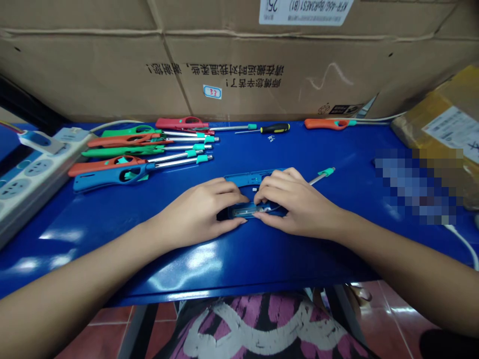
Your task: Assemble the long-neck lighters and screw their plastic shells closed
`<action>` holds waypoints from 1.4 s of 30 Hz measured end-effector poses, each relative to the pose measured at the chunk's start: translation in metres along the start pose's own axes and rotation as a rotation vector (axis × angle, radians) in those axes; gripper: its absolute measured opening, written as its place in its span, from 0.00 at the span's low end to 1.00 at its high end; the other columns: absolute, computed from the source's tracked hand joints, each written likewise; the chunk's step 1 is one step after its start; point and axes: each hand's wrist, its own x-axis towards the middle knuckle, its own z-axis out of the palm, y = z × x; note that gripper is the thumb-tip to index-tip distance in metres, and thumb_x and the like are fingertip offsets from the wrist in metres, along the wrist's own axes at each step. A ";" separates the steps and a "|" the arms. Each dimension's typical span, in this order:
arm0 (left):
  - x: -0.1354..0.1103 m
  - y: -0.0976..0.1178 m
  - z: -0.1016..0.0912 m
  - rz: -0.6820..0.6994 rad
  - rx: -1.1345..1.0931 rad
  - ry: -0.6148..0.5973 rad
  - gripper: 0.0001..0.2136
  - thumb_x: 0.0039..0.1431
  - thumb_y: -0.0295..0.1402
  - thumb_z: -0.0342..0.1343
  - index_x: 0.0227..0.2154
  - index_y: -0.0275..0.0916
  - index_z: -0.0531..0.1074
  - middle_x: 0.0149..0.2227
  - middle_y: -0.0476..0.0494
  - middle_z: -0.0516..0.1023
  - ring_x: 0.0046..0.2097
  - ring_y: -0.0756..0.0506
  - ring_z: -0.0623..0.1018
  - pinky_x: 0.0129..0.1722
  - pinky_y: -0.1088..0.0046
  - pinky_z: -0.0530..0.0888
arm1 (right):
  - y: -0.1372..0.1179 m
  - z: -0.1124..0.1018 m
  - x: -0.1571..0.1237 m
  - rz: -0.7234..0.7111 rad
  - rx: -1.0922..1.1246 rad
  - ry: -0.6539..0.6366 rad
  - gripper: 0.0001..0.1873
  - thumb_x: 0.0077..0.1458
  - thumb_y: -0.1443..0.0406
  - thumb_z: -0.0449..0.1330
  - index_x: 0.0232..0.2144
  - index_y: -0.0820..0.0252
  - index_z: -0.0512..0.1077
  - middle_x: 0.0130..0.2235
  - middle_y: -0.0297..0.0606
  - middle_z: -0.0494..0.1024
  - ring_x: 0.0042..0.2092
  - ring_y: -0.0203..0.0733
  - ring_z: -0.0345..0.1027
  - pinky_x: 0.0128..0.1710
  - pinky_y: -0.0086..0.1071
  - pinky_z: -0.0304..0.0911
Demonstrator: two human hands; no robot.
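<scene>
An opened blue stick lighter lies in front of me. My left hand (209,209) grips the left end of its lower half-shell (243,211), thumb on the near side and fingers on the far side. A clear part shows inside that shell. Closed at the shell's right part, my right hand (299,202) has thumb and forefinger on the parts inside; exactly what they pinch is hidden. Just beyond the fingers lies the other blue half-shell (243,179). A small white piece (255,189) sits between the shells. Past my right hand sticks out a metal lighter tube (318,177) with a teal tip.
Several stick lighters lie at the left, a blue lighter (108,177) nearest. Behind are a red lighter (179,123), a screwdriver (276,128), small screws (271,138) and an orange lighter (325,123). A power strip (37,172) stands left, a taped box (445,129) right, cardboard (112,75) behind.
</scene>
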 end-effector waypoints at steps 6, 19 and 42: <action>0.000 0.001 0.008 0.028 -0.008 0.066 0.12 0.64 0.36 0.60 0.46 0.35 0.77 0.42 0.40 0.79 0.44 0.43 0.78 0.45 0.65 0.76 | 0.003 0.002 -0.003 -0.033 0.036 -0.069 0.07 0.65 0.62 0.59 0.41 0.58 0.75 0.45 0.41 0.75 0.47 0.45 0.65 0.48 0.40 0.51; 0.000 0.004 0.013 0.036 0.011 0.093 0.11 0.63 0.34 0.61 0.45 0.34 0.77 0.41 0.40 0.79 0.42 0.43 0.77 0.43 0.65 0.76 | 0.003 0.004 -0.003 -0.002 0.111 -0.048 0.05 0.63 0.63 0.62 0.39 0.58 0.76 0.42 0.37 0.76 0.46 0.43 0.66 0.48 0.39 0.50; 0.000 0.011 0.016 0.247 0.167 0.176 0.10 0.68 0.29 0.56 0.48 0.36 0.78 0.44 0.43 0.84 0.44 0.44 0.80 0.43 0.66 0.79 | 0.014 -0.014 -0.003 0.075 0.126 -0.080 0.06 0.61 0.61 0.64 0.38 0.56 0.73 0.42 0.35 0.76 0.45 0.43 0.66 0.48 0.39 0.51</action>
